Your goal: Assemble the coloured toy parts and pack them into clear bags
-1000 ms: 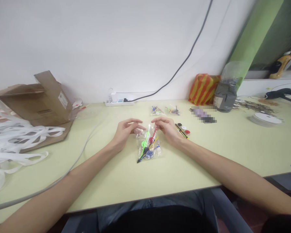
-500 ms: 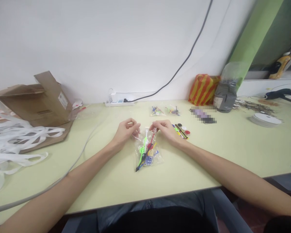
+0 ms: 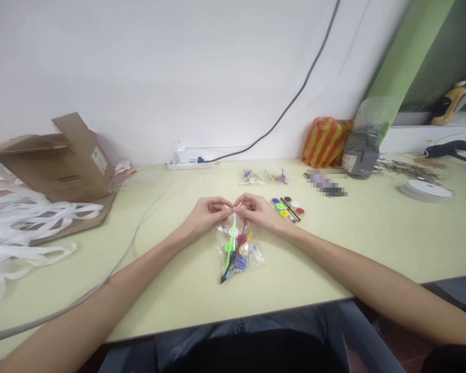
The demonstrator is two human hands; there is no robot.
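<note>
A clear plastic bag (image 3: 238,248) holds several colourful plastic pieces, among them long pointed sticks and round discs in green, red, black, blue and white. It lies on the pale green table in front of me. My left hand (image 3: 213,213) pinches its top edge from the left. From the right, my right hand (image 3: 254,210) pinches the same edge, and the fingertips of both hands meet there. Just beyond my right hand is a group of loose coloured discs and dark sticks (image 3: 289,209).
Two small filled clear bags (image 3: 251,177) lie toward the wall beyond my hands. An open cardboard box (image 3: 81,171) and tangled white ribbon (image 3: 34,217) are at the left. A power strip (image 3: 190,163) sits by the wall; a ribbon spool (image 3: 427,190) is at the right.
My hands have come together at the bag's top edge, closing the gap between them. The bag has shifted slightly toward me, and more of the loose discs now show.
</note>
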